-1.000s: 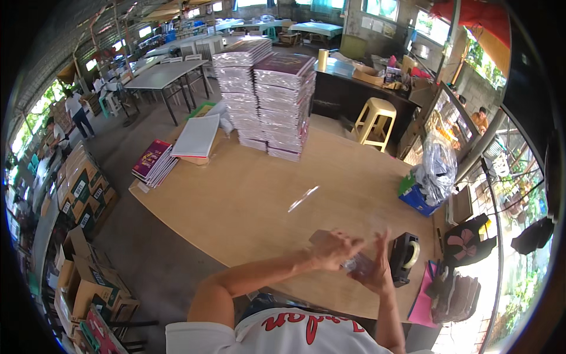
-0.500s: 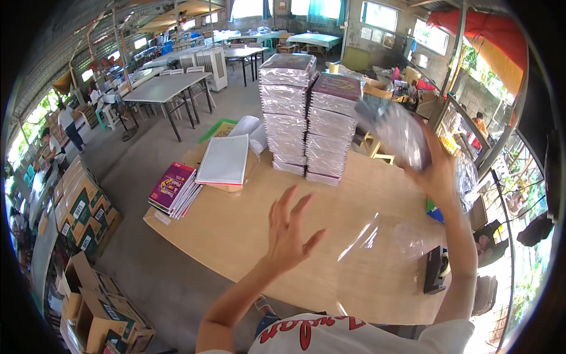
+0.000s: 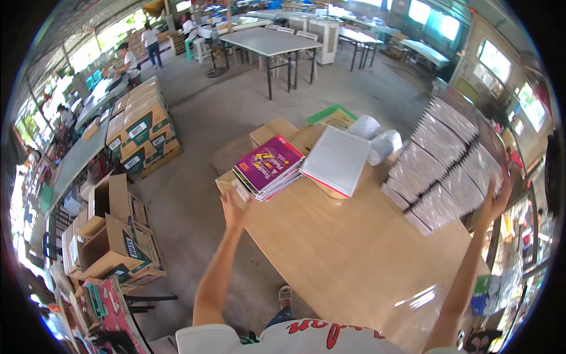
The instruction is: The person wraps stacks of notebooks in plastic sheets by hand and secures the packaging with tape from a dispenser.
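Note:
My left hand (image 3: 237,211) is at the table's left edge, its fingers apart beside the near corner of a short stack of spiral notebooks (image 3: 270,163) with a purple cover on top. My right hand (image 3: 496,197) has its fingers spread along the right side of two tall stacks of spiral-bound books (image 3: 439,156) in clear plastic; whether it touches them is hard to tell. The tops of these stacks lie near the blurred picture rim. Between the notebooks and the tall stacks sits a pile of white ruled sheets (image 3: 336,156).
Two white rolls (image 3: 377,140) and a green-edged sheet (image 3: 333,115) lie beyond the ruled sheets. Clear plastic (image 3: 415,307) rests on the wooden table (image 3: 318,248) near me. Open cartons (image 3: 118,242) and stacked cartons (image 3: 144,127) stand on the floor at left. People work farther back.
My view has turned left. The wrapped bundle that my right hand held is out of that hand, which is now beside the tall stacks. My left hand has moved over to the purple notebooks.

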Action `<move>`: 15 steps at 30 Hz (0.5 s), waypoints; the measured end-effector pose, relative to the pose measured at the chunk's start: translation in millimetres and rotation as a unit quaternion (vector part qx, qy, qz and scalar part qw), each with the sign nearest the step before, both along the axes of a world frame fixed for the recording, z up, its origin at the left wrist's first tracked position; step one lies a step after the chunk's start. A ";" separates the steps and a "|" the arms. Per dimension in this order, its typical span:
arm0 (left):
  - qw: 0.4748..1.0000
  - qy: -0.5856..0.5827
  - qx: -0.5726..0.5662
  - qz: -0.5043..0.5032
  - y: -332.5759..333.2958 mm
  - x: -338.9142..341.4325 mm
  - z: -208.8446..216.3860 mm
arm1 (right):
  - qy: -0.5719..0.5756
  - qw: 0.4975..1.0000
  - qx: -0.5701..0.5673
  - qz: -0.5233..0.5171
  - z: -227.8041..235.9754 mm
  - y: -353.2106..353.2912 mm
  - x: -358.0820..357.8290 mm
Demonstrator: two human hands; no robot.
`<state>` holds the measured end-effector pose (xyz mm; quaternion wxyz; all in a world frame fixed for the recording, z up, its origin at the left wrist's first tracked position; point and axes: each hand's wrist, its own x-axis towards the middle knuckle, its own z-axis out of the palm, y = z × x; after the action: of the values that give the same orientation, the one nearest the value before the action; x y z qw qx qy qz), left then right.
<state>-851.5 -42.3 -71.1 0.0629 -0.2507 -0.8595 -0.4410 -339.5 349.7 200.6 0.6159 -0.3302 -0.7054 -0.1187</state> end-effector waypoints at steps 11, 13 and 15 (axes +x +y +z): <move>0.883 -0.213 -0.346 -0.234 129.1 -195.3 44.5 | 0.076 0.320 -0.892 0.310 -295.8 -180.1 -446.2; 0.867 -0.141 -0.396 -0.266 140.0 -186.7 66.1 | 0.130 0.235 -0.895 0.356 -314.7 -171.9 -484.5; 0.872 -0.112 -0.399 -0.263 146.7 -182.1 72.9 | 0.081 0.238 -0.871 0.422 -334.4 -165.4 -486.7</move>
<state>-1033.5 104.4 1.8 -0.2568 -0.4200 -0.8661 -0.0863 -826.1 184.3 -133.8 -0.0341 -0.3271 -0.3609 0.8727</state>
